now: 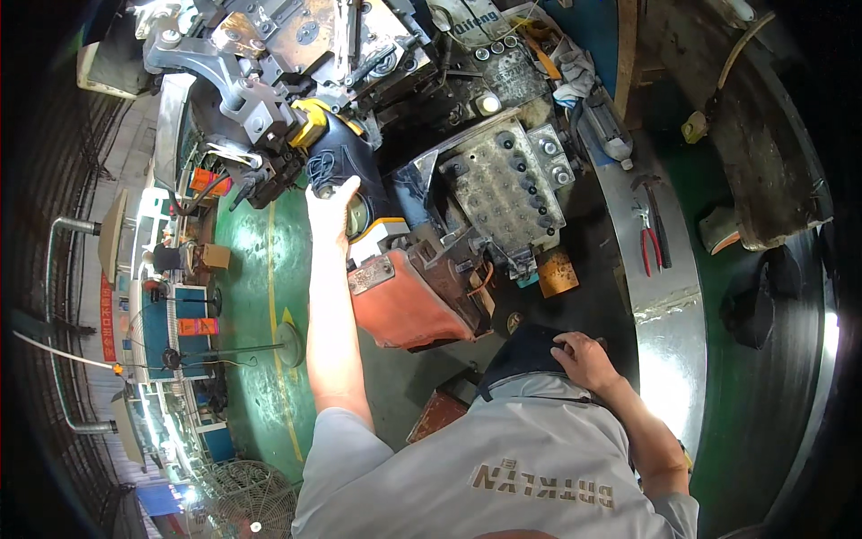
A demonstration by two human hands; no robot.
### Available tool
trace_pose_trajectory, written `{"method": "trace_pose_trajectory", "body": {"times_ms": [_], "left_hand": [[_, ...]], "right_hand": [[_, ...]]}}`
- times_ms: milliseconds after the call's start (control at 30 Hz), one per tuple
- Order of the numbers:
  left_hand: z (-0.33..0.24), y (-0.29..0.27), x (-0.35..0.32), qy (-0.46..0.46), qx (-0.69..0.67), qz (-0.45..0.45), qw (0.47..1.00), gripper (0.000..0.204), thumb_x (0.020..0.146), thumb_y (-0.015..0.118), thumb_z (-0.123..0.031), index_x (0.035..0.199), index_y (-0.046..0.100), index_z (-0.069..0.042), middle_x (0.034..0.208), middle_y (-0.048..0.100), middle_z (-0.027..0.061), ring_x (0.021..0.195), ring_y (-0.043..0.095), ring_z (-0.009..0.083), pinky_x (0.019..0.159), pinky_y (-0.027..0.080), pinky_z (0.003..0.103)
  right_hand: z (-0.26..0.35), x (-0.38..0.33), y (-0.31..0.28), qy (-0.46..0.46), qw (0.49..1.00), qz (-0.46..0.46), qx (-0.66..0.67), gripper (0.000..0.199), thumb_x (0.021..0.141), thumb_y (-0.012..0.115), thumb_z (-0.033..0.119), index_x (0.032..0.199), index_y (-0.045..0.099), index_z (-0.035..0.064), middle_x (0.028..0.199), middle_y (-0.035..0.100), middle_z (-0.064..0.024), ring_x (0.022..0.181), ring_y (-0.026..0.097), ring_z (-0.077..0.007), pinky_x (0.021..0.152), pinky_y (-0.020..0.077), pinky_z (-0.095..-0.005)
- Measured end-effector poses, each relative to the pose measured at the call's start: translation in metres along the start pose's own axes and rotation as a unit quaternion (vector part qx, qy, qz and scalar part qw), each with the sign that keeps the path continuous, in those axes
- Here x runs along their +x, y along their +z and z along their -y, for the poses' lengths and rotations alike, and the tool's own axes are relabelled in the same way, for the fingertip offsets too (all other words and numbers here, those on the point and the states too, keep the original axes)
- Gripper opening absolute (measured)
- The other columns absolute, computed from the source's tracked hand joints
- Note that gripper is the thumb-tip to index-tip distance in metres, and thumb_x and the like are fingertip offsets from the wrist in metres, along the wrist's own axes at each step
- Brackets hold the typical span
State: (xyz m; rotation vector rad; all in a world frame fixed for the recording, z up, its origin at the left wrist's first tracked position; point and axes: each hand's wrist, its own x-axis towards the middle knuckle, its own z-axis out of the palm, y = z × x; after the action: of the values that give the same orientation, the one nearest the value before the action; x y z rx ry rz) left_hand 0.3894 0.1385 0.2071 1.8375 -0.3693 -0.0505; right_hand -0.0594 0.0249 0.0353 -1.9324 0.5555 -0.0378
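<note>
A dark lace-up shoe with yellow edging sits in the machine, its far end between metal jaws. My left hand is closed on the shoe near its opening, the thumb lying over the tongue below the bunched laces. Under the near end of the shoe is a white and yellow piece, above an orange-red machine cover. My right hand rests on my dark-clad lap with its fingers curled, and nothing shows in it.
Right of the shoe stands a worn metal panel with several black knobs. Red-handled pliers and a hammer lie on the grey ledge. A spray bottle is farther back. A floor fan stands at lower left.
</note>
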Motion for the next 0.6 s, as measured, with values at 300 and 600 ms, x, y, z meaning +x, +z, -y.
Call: {"method": "trace_pose_trajectory", "body": {"times_ms": [300,600], "left_hand": [[0.0088,-0.0011,0.0036,-0.01,0.004,-0.012,1.0,0.077,0.063,0.088,-0.014,0.128,0.048,-0.001,0.11,0.058,0.0075,0.098,0.057,0.019,0.089,0.046,0.033],[0.0108,0.0034,0.0055,-0.002,0.014,-0.027,1.0,0.067,0.064,0.086,-0.015,0.121,0.053,-0.002,0.105,0.06,0.007,0.094,0.058,0.0195,0.088,0.047,0.033]], "right_hand": [[0.0023,-0.002,-0.0037,0.007,1.0,0.003,0.002,0.026,0.087,0.065,0.02,0.104,0.063,0.0004,0.085,0.063,-0.0179,0.075,0.063,-0.0323,0.07,0.0512,-0.0398],[-0.0067,-0.001,-0.0019,-0.015,1.0,-0.01,0.004,0.027,0.087,0.065,0.02,0.105,0.062,-0.0002,0.088,0.063,-0.0193,0.079,0.063,-0.0326,0.073,0.0516,-0.0397]]}}
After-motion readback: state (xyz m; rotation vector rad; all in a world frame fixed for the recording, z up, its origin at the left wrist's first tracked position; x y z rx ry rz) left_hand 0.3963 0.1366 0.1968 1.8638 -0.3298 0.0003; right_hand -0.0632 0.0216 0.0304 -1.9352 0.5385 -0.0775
